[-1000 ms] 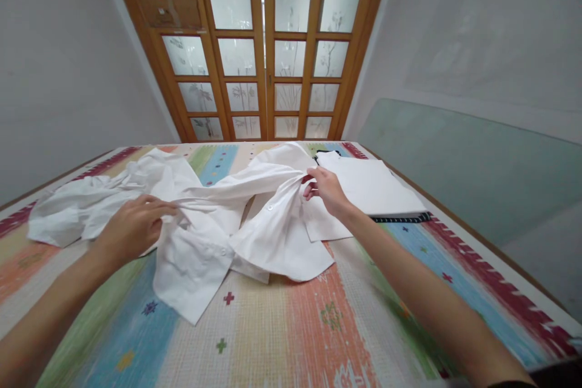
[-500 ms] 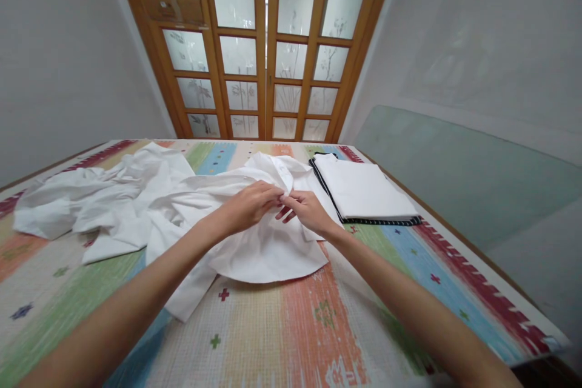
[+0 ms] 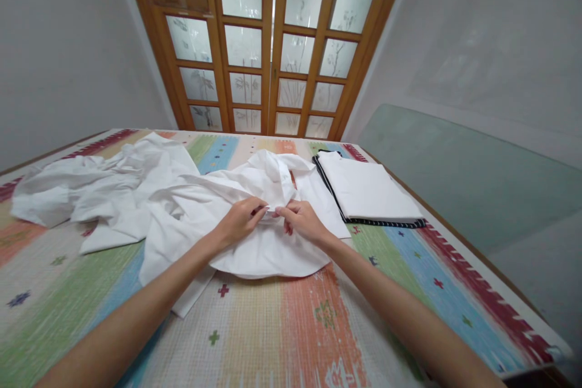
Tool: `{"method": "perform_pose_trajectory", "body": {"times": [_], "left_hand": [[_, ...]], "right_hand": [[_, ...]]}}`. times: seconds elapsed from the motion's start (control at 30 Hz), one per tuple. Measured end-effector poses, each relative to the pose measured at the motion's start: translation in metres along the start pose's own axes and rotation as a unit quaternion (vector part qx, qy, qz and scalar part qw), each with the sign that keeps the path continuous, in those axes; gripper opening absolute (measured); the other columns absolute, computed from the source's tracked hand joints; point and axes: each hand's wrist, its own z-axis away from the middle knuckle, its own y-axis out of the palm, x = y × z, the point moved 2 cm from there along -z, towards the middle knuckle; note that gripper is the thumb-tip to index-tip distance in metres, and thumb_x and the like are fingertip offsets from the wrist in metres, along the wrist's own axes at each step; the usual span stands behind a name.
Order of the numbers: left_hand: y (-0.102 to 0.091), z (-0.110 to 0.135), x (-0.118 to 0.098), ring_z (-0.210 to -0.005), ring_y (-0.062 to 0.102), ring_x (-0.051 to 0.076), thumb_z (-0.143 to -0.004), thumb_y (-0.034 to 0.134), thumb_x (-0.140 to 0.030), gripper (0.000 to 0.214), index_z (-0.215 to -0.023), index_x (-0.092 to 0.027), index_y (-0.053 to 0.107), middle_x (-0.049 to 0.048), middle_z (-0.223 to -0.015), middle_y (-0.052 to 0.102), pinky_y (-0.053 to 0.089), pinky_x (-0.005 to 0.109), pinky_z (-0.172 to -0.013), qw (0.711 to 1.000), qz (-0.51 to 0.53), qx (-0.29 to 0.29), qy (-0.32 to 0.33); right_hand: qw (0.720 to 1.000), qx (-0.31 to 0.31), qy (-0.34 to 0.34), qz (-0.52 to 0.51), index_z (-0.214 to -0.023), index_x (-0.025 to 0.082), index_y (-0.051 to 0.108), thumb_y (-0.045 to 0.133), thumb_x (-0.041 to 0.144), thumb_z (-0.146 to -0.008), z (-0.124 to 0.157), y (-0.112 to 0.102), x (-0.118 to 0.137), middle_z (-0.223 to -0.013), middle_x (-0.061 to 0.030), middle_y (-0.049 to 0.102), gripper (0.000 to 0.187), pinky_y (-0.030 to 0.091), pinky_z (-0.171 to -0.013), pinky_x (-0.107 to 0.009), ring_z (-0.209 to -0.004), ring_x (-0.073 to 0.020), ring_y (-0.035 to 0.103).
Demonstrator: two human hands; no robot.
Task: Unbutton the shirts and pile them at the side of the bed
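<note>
both hands have drawn nearer since the earlier frames and now meet at mid-cloth. left hand (image 3: 239,223) and right hand (image 3: 301,222) have fingers closed, pinching the front edge of the white shirt (image 3: 264,248), which lies rumpled on the striped mat (image 3: 291,321). judged early: shirt unfolded. further left, a crumpled white garment (image 3: 91,188) waits; far right, a folded stack (image 3: 368,191) appears done.

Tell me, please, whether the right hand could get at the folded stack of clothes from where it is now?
Probably yes. The right hand pinches the white shirt, and the folded stack lies just beyond it to the right with only bare striped cloth between them.
</note>
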Motion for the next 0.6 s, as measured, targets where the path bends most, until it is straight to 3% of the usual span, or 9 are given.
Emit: {"method": "perform_pose_trajectory", "body": {"times": [0.3, 0.5, 0.6], "left_hand": [[0.013, 0.014, 0.016, -0.064, 0.059, 0.016, -0.090, 0.048, -0.034, 0.026, -0.087, -0.017, 0.067, 0.0016, -0.072, 0.067, 0.045, 0.027, -0.063, 0.984, 0.111, -0.006, -0.139], [0.017, 0.016, 0.023, -0.071, 0.061, 0.018, -0.086, 0.051, -0.038, 0.028, -0.085, -0.016, 0.069, 0.0029, -0.077, 0.070, 0.045, 0.028, -0.067, 0.970, 0.161, -0.005, -0.182], [0.017, 0.015, 0.023, -0.072, 0.061, 0.018, -0.082, 0.057, -0.040, 0.029, -0.086, -0.015, 0.070, 0.0032, -0.078, 0.071, 0.046, 0.027, -0.067, 0.967, 0.174, -0.001, -0.188]], "right_hand": [[0.997, 0.068, 0.043, -0.021, -0.066, 0.013, 0.064, 0.058, 0.044, -0.080, -0.018, 0.018, -0.025, -0.038, 0.0017, 0.053, 0.034, 0.034, -0.036, -0.019, -0.033, -0.0102, 0.047], [0.995, 0.051, -0.020, 0.080, -0.053, 0.017, 0.052, 0.051, 0.023, -0.083, -0.025, 0.029, -0.035, -0.037, 0.0040, 0.047, 0.031, 0.032, -0.038, -0.018, -0.034, -0.0086, 0.046], [0.995, 0.059, -0.030, 0.071, -0.051, 0.017, 0.050, 0.050, 0.023, -0.085, -0.024, 0.028, -0.037, -0.037, 0.0038, 0.047, 0.035, 0.032, -0.039, -0.018, -0.035, -0.0080, 0.045]]}}
